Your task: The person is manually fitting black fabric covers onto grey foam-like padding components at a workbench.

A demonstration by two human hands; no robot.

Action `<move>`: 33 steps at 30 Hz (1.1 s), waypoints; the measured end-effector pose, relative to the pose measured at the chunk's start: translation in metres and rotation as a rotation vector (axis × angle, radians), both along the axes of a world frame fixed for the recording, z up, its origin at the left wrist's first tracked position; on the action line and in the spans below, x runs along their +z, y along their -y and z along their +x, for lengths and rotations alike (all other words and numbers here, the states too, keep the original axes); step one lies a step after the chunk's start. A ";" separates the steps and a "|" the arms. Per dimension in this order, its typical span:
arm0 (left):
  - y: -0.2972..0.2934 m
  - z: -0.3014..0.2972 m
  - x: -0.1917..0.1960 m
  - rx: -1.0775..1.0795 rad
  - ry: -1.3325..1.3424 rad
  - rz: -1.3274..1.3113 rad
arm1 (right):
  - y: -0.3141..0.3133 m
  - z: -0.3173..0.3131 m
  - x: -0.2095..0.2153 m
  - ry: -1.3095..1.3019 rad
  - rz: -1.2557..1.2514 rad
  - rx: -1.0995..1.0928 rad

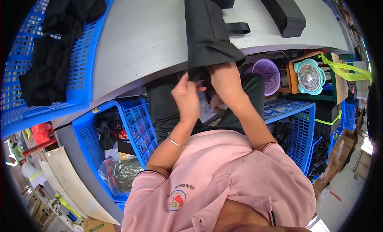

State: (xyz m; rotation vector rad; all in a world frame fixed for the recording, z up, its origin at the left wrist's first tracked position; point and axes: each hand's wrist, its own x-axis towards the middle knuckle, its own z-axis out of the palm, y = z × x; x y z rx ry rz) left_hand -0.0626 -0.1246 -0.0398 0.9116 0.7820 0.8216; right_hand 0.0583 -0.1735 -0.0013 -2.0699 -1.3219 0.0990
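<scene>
A long black fabric piece (203,36), sewn like a flat bag with a strap loop on its right side, lies over the near edge of the grey table. Its lower end hangs off toward my lap. My left hand (186,97) is closed at the left of that hanging end, thumb and fingers pinching the cloth's edge. My right hand (226,82) grips the same end from the right, its fingertips partly covered by the cloth. A bracelet circles my left wrist.
On the grey table (139,36), a folded black strip (285,14) lies at the right. A blue basket (83,68) with black cloth stands at the left. Below are another blue crate (85,140), a purple basket (266,76) and a turquoise fan (310,76).
</scene>
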 end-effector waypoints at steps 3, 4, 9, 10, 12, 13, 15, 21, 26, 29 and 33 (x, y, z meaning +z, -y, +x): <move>0.006 0.009 -0.010 -0.113 0.145 -0.169 | -0.010 -0.013 0.003 0.458 -0.038 -0.091; 0.002 0.009 -0.013 -0.114 0.146 -0.170 | -0.013 -0.011 0.000 0.423 -0.009 -0.094; 0.009 0.022 0.028 -0.169 0.183 -0.164 | 0.002 -0.019 0.012 0.337 0.101 -0.115; 0.006 0.026 0.025 -0.123 0.301 -0.338 | 0.007 -0.013 0.000 0.368 0.136 -0.064; -0.002 0.027 -0.013 -0.244 0.207 -0.365 | -0.002 -0.001 -0.024 0.413 -0.067 -0.106; -0.005 0.028 -0.028 -0.365 0.110 -0.399 | -0.008 -0.001 -0.013 0.418 -0.070 -0.101; 0.002 0.028 -0.022 -0.452 0.144 -0.366 | -0.016 -0.009 0.021 0.628 -0.013 -0.154; -0.012 0.048 -0.024 -0.359 0.163 -0.273 | -0.028 0.019 -0.011 0.543 -0.449 -0.050; -0.016 0.047 -0.018 -0.375 0.070 -0.133 | -0.049 0.028 -0.006 0.485 -0.379 -0.161; -0.005 0.031 0.009 -0.259 -0.101 0.008 | -0.048 0.041 -0.018 0.335 -0.294 -0.155; -0.039 0.017 0.021 0.122 -0.220 0.477 | -0.050 0.034 -0.016 0.383 -0.266 -0.160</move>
